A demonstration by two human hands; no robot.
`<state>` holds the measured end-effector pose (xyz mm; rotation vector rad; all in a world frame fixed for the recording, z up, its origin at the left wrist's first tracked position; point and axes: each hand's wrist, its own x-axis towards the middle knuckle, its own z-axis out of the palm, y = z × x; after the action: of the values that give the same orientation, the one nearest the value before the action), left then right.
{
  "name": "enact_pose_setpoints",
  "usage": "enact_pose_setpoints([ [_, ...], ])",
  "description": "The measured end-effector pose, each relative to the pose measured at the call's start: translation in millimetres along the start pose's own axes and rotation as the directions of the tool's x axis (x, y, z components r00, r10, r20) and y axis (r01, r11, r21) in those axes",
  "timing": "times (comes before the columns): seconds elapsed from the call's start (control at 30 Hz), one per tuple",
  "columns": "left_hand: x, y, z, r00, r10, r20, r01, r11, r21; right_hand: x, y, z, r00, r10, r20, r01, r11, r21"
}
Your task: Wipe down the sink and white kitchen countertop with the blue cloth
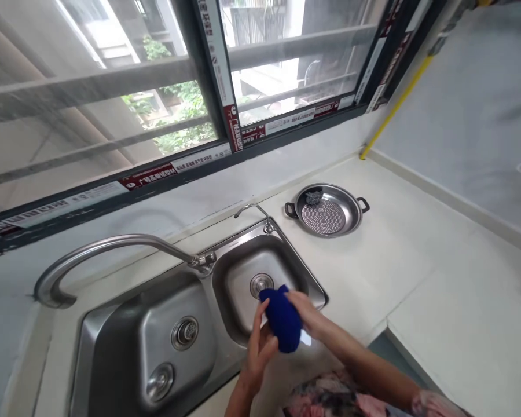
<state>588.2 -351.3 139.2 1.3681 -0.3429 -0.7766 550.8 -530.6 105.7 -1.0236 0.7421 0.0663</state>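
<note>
A bunched-up dark blue cloth (283, 321) is held between my two hands, over the front edge of the smaller right-hand sink basin (238, 255). My left hand (259, 344) grips the cloth from its left side, fingers pointing up along it. On the other side, my right hand (306, 313) has its fingers closed on the cloth's upper right edge. A small whitish patch shows just below the cloth, too unclear to name.
Left of my hands lies the larger steel basin (173, 301), with a curved faucet (125, 240) above it. A thin spout (254, 207) rises behind the right basin. On the counter (373, 249) stands a two-handled pan (351, 217) holding a steel scrubber (314, 198).
</note>
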Motion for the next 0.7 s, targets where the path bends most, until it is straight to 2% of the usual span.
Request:
enact_pose_setpoints([
  [0.03,3.2,4.8,0.7,0.997,0.011,0.074,-0.014,0.999,0.043,-5.4,-11.6,-23.3,0.989,-0.048,-0.139,0.046,0.999,-0.021],
  [0.07,6.1,7.5,-3.5,0.995,0.029,0.100,-0.044,0.987,0.154,-11.7,-24.1,-48.6,0.962,-0.089,-0.258,0.079,0.996,-0.049],
  [0.1,9.3,7.6,-12.4,0.996,0.057,0.069,-0.076,0.946,0.316,-18.7,-36.5,-74.6,0.920,-0.145,-0.365,0.116,0.988,-0.102],
  [0.17,18.2,-0.1,-41.6,0.982,0.160,-0.103,-0.054,0.753,0.656,-32.8,-56.9,-123.3,0.810,-0.301,-0.503,0.187,0.946,-0.265],
  [0.2,24.0,-6.9,-59.7,0.946,0.235,-0.225,0.020,0.648,0.761,-38.0,-63.0,-143.3,0.727,-0.470,-0.500,0.209,0.846,-0.490],
  [0.23,30.6,-14.7,-78.3,0.907,0.282,-0.312,0.108,0.561,0.821,-40.9,-65.4,-159.1,0.665,-0.596,-0.450,0.176,0.711,-0.681],
  [0.27,37.8,-22.5,-96.3,0.871,0.310,-0.381,0.187,0.507,0.841,-41.0,-64.0,-170.3,0.623,-0.689,-0.371,0.103,0.542,-0.834],
  [0.3,45.7,-29.6,-112.6,0.845,0.315,-0.433,0.246,0.490,0.836,-38.2,-59.1,-177.2,0.606,-0.737,-0.299,0.005,0.380,-0.925],
  [0.33,54.0,-35.6,-126.6,0.823,0.302,-0.482,0.305,0.480,0.823,-33.1,-51.5,-180.2,0.605,-0.751,-0.265,-0.096,0.262,-0.960],
  [0.37,62.7,-40.2,-137.7,0.802,0.283,-0.526,0.355,0.482,0.801,-26.4,-42.3,-180.2,0.603,-0.756,-0.256,-0.180,0.183,-0.966],
  [0.43,80.2,-46.2,-151.5,0.771,0.233,-0.593,0.431,0.494,0.755,-11.9,-23.6,-174.7,0.599,-0.768,-0.226,-0.244,0.093,-0.965],
  [0.5,95.8,-50.8,-155.1,0.757,0.190,-0.625,0.466,0.513,0.721,-0.8,-10.4,-165.4,0.645,-0.758,-0.095,-0.154,-0.008,-0.988],
  [0.57,107.1,-56.3,-150.8,0.746,0.162,-0.646,0.489,0.524,0.697,7.2,-5.6,-152.9,0.733,-0.670,0.118,0.017,-0.155,-0.988],
  [0.63,113.1,-62.8,-141.6,0.723,0.164,-0.671,0.518,0.516,0.683,17.6,-8.0,-135.5,0.813,-0.489,0.315,0.171,-0.317,-0.933],
  [0.7,114.5,-68.5,-131.4,0.703,0.182,-0.687,0.538,0.497,0.681,37.1,-14.5,-113.2,0.855,-0.248,0.456,0.320,-0.441,-0.839],
])
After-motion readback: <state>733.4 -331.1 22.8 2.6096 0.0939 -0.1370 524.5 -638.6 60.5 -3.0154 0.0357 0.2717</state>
